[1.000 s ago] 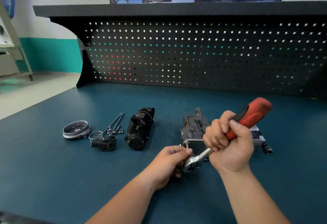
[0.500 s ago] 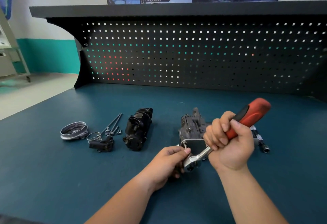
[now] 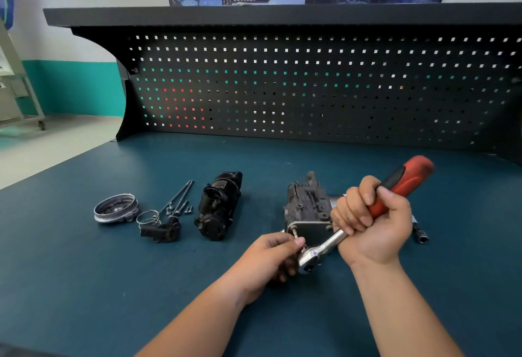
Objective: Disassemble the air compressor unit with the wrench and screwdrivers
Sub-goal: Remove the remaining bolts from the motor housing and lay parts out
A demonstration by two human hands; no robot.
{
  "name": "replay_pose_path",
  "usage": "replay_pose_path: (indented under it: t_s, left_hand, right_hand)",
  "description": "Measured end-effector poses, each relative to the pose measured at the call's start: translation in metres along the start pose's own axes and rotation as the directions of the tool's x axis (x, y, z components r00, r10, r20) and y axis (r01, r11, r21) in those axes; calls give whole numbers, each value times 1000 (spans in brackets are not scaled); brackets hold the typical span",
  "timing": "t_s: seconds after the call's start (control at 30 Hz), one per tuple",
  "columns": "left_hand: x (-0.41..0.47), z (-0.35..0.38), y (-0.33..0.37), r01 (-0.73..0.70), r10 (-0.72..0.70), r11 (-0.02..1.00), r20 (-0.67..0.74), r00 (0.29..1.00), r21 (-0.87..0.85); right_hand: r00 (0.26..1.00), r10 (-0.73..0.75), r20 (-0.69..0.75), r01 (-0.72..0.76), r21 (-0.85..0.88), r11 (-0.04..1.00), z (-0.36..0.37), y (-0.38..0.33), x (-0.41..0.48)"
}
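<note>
Little has changed vs. 1 s ago. The ratchet wrench (image 3: 327, 245) is kept at approx. the same tilt, w/ the red handle up and to the right and the head low at the near edge of the plate (image 3: 313, 229) on the compressor unit (image 3: 306, 204). No clear swing of the handle is registered. It is therefore judged that the fastener under the head has barely been turned, and that the plate-bolt step is not yet done.

The right hand (image 3: 372, 226) has its grip closed round the wrench handle. The left hand (image 3: 268, 258) is kept at the same spot, fingers curled beside the wrench head and thumb tip just under a bolt (image 3: 294, 232) that stands out of the plate's left corner. Whether anything is pinched by that grip cannot be told.

The unit is set on the worktop (image 3: 84, 286) just beyond both hands, w/ its plate turned toward the person and its right side partly covered by the right knuckles. Removed parts, incl. the motor (image 3: 219, 207), lie well apart to the left.
</note>
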State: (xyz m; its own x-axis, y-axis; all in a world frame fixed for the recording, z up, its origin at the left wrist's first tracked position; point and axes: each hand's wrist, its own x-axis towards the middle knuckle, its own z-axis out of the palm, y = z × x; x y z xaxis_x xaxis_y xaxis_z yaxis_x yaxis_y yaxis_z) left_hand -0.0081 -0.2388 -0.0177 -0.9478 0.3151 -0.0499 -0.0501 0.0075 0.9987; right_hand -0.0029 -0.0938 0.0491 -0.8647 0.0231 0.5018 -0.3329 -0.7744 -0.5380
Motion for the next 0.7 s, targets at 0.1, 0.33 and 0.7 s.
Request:
replay_pose_path:
  t_s: [0.1,0.33,0.7]
  left_hand:
    - [0,1,0,-33,33,999,-3,999,16]
    - [0,2,-1,-95,100,991,-55,993,95]
    - [0,5,-3,-109,126,986,-135,983,125]
  right_hand:
    - [997,-2,80,5,-30,1000,1,1,-1]
    - [997,-2,83,6,-38,999,-1,0,0]
    - [1000,-27,-7,26,-53,998,0,0,1]
